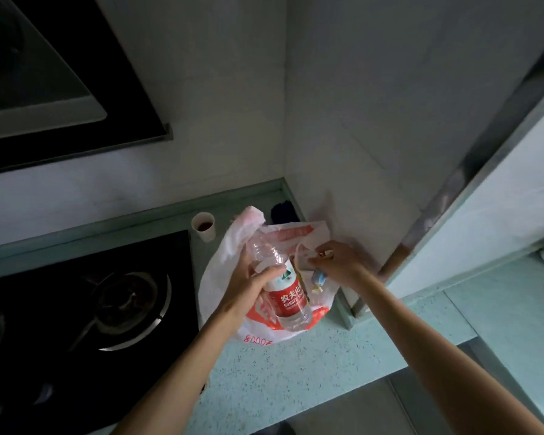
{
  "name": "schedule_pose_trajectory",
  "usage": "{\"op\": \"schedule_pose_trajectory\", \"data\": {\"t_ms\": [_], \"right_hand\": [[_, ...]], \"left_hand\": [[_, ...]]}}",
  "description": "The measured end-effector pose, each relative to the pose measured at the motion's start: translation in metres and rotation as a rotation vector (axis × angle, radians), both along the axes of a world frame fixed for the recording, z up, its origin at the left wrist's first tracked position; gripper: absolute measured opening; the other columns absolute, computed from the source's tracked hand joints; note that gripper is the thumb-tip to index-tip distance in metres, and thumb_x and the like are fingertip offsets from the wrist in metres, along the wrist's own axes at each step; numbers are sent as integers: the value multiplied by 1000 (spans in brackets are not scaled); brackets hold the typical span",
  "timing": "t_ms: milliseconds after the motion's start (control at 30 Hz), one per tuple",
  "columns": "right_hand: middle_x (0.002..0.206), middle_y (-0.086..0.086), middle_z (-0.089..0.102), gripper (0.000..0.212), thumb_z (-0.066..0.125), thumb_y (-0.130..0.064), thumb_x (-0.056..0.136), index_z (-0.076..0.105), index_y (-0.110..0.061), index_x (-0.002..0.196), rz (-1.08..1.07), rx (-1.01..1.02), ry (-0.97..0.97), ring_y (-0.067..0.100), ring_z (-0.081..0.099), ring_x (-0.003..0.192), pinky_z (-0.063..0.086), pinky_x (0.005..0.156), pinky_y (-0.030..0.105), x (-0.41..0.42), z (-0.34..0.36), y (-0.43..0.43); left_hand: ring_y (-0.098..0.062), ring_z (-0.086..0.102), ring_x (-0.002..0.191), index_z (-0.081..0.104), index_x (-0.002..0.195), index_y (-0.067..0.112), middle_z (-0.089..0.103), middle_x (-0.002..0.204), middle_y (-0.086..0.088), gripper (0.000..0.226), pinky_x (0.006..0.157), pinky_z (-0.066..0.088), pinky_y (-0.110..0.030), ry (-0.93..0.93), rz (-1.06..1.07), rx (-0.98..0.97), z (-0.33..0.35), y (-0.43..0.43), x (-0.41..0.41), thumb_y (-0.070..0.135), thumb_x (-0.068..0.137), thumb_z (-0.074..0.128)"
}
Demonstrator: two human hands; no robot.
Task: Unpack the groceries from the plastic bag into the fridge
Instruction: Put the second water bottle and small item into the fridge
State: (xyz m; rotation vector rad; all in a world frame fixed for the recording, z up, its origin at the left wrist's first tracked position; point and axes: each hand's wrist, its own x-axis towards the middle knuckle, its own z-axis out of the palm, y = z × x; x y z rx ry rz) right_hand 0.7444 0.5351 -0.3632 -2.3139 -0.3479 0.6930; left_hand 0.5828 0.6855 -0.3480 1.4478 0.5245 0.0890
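Note:
A white plastic bag [223,268] with red print lies on the pale green counter [296,372] in the corner. My left hand [248,287] grips a clear water bottle [288,296] with a red label, held over the bag's mouth with its cap end pointing away from me. My right hand [339,259] pinches the bag's right handle and holds that side up. Inside the opened bag a small blue and yellow packet [318,279] shows. No fridge is identifiable in this view.
A black gas hob [85,309] with a round burner lies left of the bag. A paper cup [204,226] with dark liquid stands behind the bag, and a dark object [283,211] sits in the corner. A range hood [54,83] hangs above; a pale panel [500,196] stands at right.

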Motion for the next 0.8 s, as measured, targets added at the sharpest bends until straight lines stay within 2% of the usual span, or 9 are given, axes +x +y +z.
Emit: {"op": "schedule_pose_trajectory", "data": {"t_ms": [100,167,233,367,433,500,567,633,800], "right_hand": [[108,8,68,35,74,-34,83,63,-18,112,-71,89,-23,20,66,82,56,68,21,-11,14,-16],[97,8,66,35,73,-30,85,63,-13,114,-90,130,-40,12,59,65,42,46,8,-23,23,-26],[92,6,63,37,72,-29,86,63,-11,116,-97,152,-59,6,54,59,35,39,5,-35,30,-37],[99,6,64,45,75,-30,82,54,-13,118,-97,257,2,12,63,69,45,44,11,-66,57,-57],[93,3,65,34,78,-31,79,56,-18,102,-100,324,63,18,66,78,57,59,24,-88,74,-71],[88,6,69,24,79,-33,74,65,-17,86,-69,390,111,19,66,76,60,71,35,-112,84,-87],[90,17,71,41,80,-42,66,73,-7,88,-50,431,153,16,62,64,56,58,29,-140,91,-107],[89,25,69,55,80,-50,61,75,-3,90,-69,471,217,22,55,62,45,55,30,-169,93,-126],[81,16,59,44,63,-41,90,65,0,105,-136,491,282,16,50,56,35,48,28,-242,92,-172]], "left_hand": [[-26,67,107,62,121,23,68,122,-12,65,90,54,-42,31,178,-335,5,-13,-6,48,65,82],[-30,66,106,63,120,16,70,116,-16,65,97,52,-47,81,277,-479,13,-23,-10,52,68,77],[-33,66,108,63,120,17,71,114,-17,64,98,50,-53,127,261,-519,21,-30,-18,59,72,73],[-27,72,81,68,112,12,74,96,-14,60,81,60,-45,103,223,-605,44,-45,-42,62,80,65],[-24,71,69,68,106,8,72,86,-13,59,71,61,-40,74,204,-647,54,-52,-60,62,82,62],[-24,70,66,66,108,7,71,83,-13,58,66,61,-38,44,196,-657,59,-60,-82,60,84,62],[-26,70,74,62,120,8,69,92,-15,67,67,60,-40,21,198,-660,60,-68,-107,59,79,69],[-27,69,80,58,131,10,66,101,-17,77,68,57,-40,-17,181,-659,57,-78,-134,59,74,75],[-28,65,76,54,135,6,62,103,-21,85,63,55,-35,-55,51,-687,52,-115,-210,57,70,77]]}}
